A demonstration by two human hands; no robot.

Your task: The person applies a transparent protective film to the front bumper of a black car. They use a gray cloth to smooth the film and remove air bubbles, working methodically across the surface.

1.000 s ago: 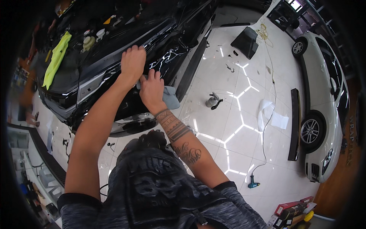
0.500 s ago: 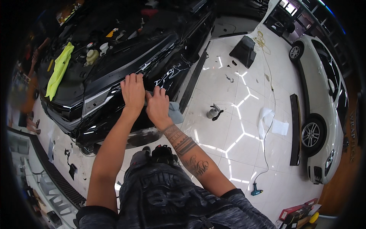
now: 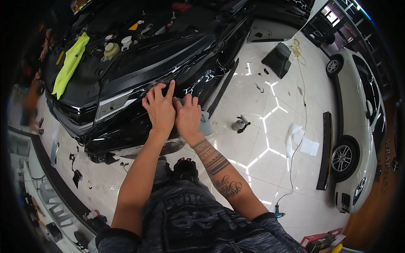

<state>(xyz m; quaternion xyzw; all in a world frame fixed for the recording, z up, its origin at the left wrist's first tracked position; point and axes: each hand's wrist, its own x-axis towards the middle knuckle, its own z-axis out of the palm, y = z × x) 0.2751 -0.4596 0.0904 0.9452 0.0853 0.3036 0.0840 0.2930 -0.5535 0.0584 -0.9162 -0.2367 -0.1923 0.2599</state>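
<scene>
My left hand (image 3: pixel 161 107) rests on the front corner of a black car (image 3: pixel 116 138), beside the long headlight (image 3: pixel 113 104). Its fingers are spread and bent, the forefinger stretched up along the glossy panel edge. Just right of it, almost touching, my right hand (image 3: pixel 188 114) has bent fingers round a grey cloth (image 3: pixel 205 123), which hangs out behind it; whatever else may be under those fingers is hidden. A bright yellow cloth (image 3: pixel 69 65) lies on the car's front, near caps and small parts.
A white car (image 3: pixel 358 126) stands at right. On the tiled floor are a spray bottle (image 3: pixel 239 123), black panel (image 3: pixel 276 59), long strip (image 3: pixel 324 149), white sheets (image 3: pixel 297 139) and a corded tool (image 3: pixel 279 213). A person's arm (image 3: pixel 44 48) shows at far left; a counter (image 3: pixel 44 185) lines the lower left.
Both hands have moved rightward along the car's corner as the view shifted. My left hand's fingers, earlier close together, are now spread, with the forefinger extended.
</scene>
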